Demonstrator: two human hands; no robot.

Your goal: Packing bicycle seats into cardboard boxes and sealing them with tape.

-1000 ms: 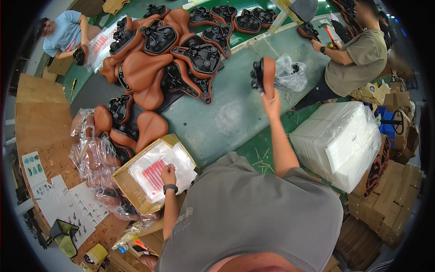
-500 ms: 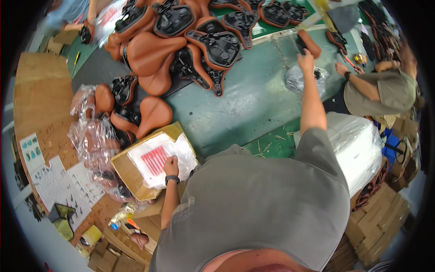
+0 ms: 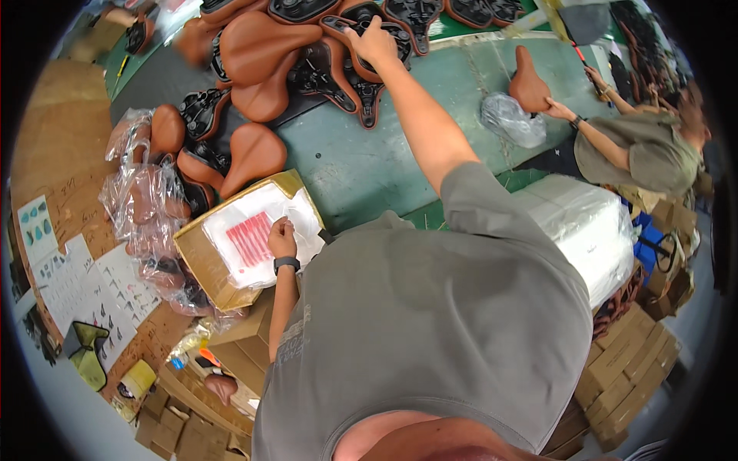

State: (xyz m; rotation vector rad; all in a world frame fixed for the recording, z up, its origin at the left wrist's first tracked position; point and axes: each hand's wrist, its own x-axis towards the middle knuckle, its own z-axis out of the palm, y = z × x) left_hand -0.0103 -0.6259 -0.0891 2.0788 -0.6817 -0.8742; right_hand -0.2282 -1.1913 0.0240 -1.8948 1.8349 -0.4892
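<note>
Over the far pile, my right hand (image 3: 377,44) grips an upturned brown bicycle saddle (image 3: 335,25), its black underside facing up. Thumb and fingers are spread across that underside. Next to it lies a brown saddle (image 3: 265,48) with its smooth top up. My left hand (image 3: 283,240) is closed, fingertips pinching the edge of a plastic bag (image 3: 301,219) from a stack of clear bags with red print. This stack rests in an open cardboard box (image 3: 201,265) at my left front.
A co-worker's hand (image 3: 559,108) at the right holds a brown saddle (image 3: 529,81) beside a crumpled clear bag (image 3: 511,119). Film-wrapped saddles (image 3: 146,192) line the left of the box. Paper sheets (image 3: 69,280) lie on the wooden board. A white wrapped bundle (image 3: 580,234) stands right.
My right hand has swung left from the bagged saddle at the right to the pile, and now grips a saddle there. The co-worker has taken hold of a saddle. My left hand stays at the bags.
</note>
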